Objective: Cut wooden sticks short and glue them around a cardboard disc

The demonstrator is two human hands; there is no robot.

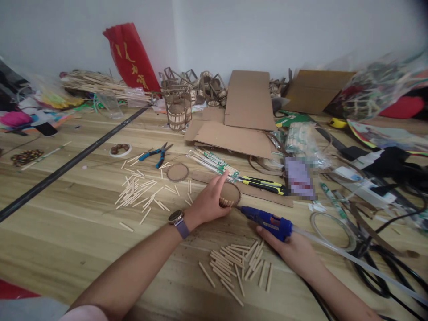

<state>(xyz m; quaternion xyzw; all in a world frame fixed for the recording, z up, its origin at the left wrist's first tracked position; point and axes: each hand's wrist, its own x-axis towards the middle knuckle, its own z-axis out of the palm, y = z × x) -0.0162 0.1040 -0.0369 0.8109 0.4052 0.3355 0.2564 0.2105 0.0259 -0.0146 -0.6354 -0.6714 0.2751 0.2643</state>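
My left hand (211,199), with a watch on its wrist, rests on the wooden floor and pinches a small round cardboard piece (230,195) that has short wooden sticks standing along its rim; the index finger points up. My right hand (290,246) grips a blue glue gun (267,220), whose nozzle points left and touches the edge of that round piece. A clear glue stick trails from the back of the gun to the right. A pile of short cut sticks (238,265) lies just below both hands.
More cut sticks (138,191) lie scattered to the left, with a cardboard disc (177,172) and blue-handled pliers (156,154). Yellow-handled cutters (262,184), packed chopsticks (212,162), cardboard sheets (247,107), finished stick baskets (177,111) and black cables (377,267) crowd the back and right.
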